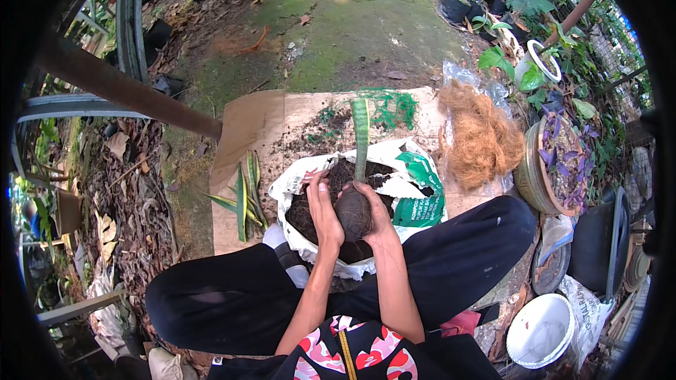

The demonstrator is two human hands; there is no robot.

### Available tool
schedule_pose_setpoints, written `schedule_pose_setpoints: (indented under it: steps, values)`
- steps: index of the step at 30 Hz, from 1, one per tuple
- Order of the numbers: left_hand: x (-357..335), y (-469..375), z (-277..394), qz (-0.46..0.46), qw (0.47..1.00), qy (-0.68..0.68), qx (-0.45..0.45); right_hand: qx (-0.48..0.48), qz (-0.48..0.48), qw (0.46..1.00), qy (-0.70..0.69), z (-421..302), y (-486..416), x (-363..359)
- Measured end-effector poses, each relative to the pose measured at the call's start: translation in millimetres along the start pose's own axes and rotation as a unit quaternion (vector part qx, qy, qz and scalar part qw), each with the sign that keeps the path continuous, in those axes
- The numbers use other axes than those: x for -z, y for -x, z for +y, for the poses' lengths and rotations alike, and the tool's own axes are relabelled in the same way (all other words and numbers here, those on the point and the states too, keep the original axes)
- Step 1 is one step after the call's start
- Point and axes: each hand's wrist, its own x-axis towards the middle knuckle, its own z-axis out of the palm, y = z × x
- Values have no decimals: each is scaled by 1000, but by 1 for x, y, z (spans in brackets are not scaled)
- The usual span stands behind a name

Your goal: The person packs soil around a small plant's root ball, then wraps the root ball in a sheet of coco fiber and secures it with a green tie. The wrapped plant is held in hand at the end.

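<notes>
Between my left hand (325, 211) and my right hand (376, 211) is a dark, rounded ball (353, 216) wrapped in brown fibre. A green snake plant leaf (361, 137) with a pale edge stands upright from its top. Both palms press on the ball's sides, above an open white plastic sack (288, 179) holding dark soil. Several cut snake plant leaves (242, 206) lie left of the sack on flattened cardboard (253, 116). Tangled green string (393, 108) lies beyond the sack. A heap of brown coconut fibre (480, 134) rests on clear plastic at the right.
A rusty metal pole (132, 84) slants in from the left. On the right stand a round pot of purple plants (528, 169), a black bucket (591, 243) and a white plastic basin (541, 330). Mossy concrete (359, 26) stretches ahead, with black plant bags (453, 6) along its side.
</notes>
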Motion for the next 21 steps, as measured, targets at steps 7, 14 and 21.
schedule_pose_setpoints:
  steps: [7,14,21]
  values:
    - [12,-12,19,-203,966,138,83,82,-18,985,153,-14,16,-9]
    - [6,-3,7,-156,928,268,206,209,102,886,402,1,13,-11]
    - [2,-6,-18,-24,835,455,310,365,220,666,613,7,27,-27]
